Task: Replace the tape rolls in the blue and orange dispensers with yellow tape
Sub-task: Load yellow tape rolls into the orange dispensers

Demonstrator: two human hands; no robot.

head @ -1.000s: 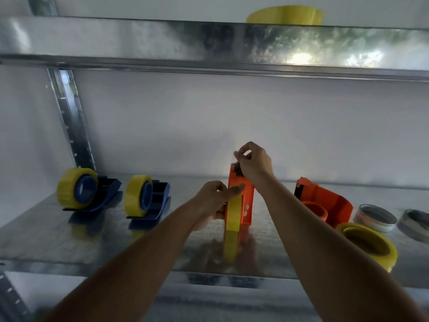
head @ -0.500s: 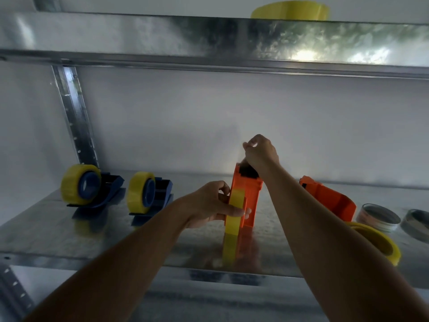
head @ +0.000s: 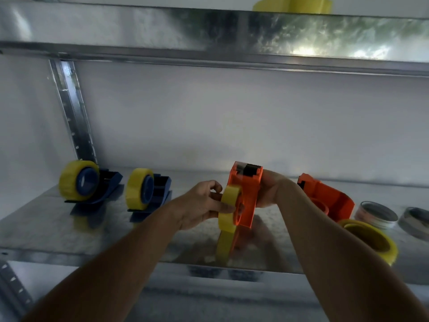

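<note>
Already loaded with yellow rolls at left of frame – both blue dispensers (head: 92, 185) (head: 151, 190). At centre, left hand (head: 200, 205) fingers curled on the yellow tape roll (head: 228, 205), right hand (head: 270, 191) wrapped round the upright orange dispenser (head: 246, 196) – seemingly seating it. Left to do: second orange dispenser (head: 325, 196) at right, spare yellow roll (head: 371, 240) beside it.

Glossy mottled galvanised metal shelf (head: 58, 228), smooth orange plastic dispenser (head: 247, 194), shiny yellow tape (head: 228, 205)

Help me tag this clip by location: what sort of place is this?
Probably a storeroom or workshop shelving unit. The work surface is a galvanized metal shelf with a perforated upright and another shelf above, stocked with tape dispensers and loose tape rolls against a plain white wall.
</note>
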